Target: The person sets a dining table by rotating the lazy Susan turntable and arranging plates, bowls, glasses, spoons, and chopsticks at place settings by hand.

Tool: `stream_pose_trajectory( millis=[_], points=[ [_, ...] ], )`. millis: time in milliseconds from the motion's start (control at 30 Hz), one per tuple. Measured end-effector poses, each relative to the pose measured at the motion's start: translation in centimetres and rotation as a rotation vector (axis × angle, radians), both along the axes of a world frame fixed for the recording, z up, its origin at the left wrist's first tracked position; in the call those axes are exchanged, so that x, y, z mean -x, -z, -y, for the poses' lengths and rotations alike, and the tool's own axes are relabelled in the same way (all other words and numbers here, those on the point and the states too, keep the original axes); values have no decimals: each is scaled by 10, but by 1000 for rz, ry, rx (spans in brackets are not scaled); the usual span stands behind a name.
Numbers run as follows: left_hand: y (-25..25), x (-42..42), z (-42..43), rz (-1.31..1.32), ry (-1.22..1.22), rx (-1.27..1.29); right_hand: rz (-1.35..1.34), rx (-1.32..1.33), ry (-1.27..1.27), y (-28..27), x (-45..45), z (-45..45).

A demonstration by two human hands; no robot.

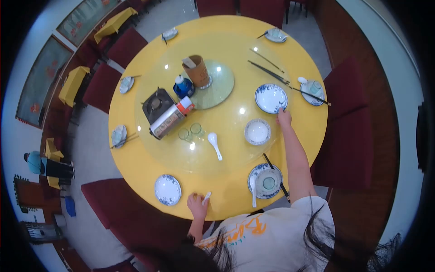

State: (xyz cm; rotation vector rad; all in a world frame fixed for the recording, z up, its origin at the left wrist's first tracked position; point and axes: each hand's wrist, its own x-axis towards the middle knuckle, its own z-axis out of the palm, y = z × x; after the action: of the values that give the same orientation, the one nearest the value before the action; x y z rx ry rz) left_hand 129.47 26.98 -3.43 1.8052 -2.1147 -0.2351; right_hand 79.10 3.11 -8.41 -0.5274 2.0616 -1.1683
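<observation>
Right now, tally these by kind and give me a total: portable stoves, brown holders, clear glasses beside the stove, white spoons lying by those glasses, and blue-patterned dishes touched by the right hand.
Portable stove: 1
Brown holder: 1
Clear glasses: 2
White spoon: 1
Blue-patterned dish at the right hand: 1
Total: 6

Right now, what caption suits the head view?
Right hand on a patterned dish, left hand holding a white item, at a yellow table.
</observation>
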Motion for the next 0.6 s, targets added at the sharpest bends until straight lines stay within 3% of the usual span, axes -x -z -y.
stream_pose_trajectory(
  millis=[133, 233, 333, 433, 600],
  points=[
    [0, 3, 0, -16, -19, -19, 128, -215, -296, -55, -44, -33],
    [1, 4, -1, -29, -51, -5, 4, -247, -494, -76, -75, -55],
    [-7, 7, -2, -82, -41, 9, -271, -72, -571, -66, -91, -69],
    [-13, 5, -4, -142, -26, 28, -166, -100, -573, -52, -88, -67],
    [-29, -10, -7, -371, -241, -308, 58, -45, -436, -46, -90, -68]
  ],
)
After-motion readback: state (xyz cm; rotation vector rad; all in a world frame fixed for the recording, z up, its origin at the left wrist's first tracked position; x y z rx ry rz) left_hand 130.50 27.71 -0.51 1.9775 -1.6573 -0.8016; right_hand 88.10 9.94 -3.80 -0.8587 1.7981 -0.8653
